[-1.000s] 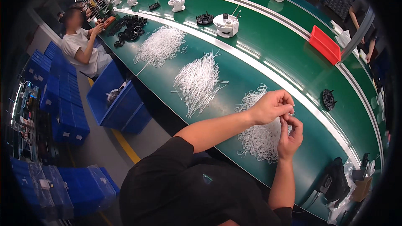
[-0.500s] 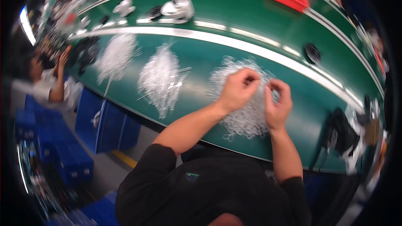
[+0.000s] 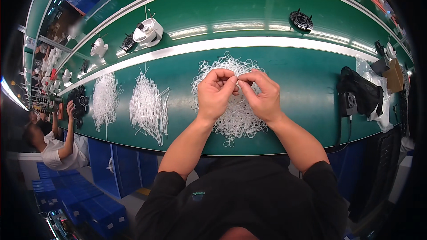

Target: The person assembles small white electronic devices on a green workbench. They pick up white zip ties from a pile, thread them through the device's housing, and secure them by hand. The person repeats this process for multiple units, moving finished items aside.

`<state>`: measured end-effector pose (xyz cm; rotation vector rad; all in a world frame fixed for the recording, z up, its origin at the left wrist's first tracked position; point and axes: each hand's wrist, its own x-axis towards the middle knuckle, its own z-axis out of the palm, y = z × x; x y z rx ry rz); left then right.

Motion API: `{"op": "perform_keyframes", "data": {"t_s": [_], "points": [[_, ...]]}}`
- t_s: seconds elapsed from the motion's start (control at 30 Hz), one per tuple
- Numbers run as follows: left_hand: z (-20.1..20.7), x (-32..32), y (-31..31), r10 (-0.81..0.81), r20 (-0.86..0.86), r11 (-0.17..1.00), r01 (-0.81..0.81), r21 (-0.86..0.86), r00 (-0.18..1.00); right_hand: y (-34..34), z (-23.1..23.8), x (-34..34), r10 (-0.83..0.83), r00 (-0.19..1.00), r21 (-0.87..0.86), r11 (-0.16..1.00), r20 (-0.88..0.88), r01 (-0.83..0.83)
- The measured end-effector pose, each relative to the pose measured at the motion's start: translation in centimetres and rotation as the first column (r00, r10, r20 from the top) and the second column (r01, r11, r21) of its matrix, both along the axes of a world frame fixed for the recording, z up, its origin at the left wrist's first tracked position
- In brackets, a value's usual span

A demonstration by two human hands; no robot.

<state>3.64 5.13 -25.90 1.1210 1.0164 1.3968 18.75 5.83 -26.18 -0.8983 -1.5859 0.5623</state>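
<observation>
Closer together than in the earlier frame, the bare left hand [image 3: 215, 95] and right hand [image 3: 263, 95] meet mid-frame, fingertips pinched, anything between too small to tell, above a looped, white plastic-tie heap [image 3: 240, 118] on the dark-green tabletop [image 3: 307, 93].

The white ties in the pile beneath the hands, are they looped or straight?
Mostly looped: ring shapes show along the edge of the pile.

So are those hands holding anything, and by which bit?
Can't tell: the left hand and right hand are close together above the white loops; anything held doesn't show.
</observation>
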Motion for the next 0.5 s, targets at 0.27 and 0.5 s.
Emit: {"op": "perform_keyframes", "data": {"t_s": [0.27, 0.5], "points": [[-0.14, 0.02, -0.13, 0.020, -0.016, 1.000, -0.020, 0.022, 1.000, 0.00, 0.12, -0.19, -0.015, 0.999, 0.023, 1.000, -0.028, 0.016], [-0.09, -0.10, -0.35, 0.047, -0.162, 0.995, -0.032, 0.093, 0.986, -0.14, 0.23, -0.19, -0.024, 1.000, -0.001, 1.000, -0.010, 0.024]]}}
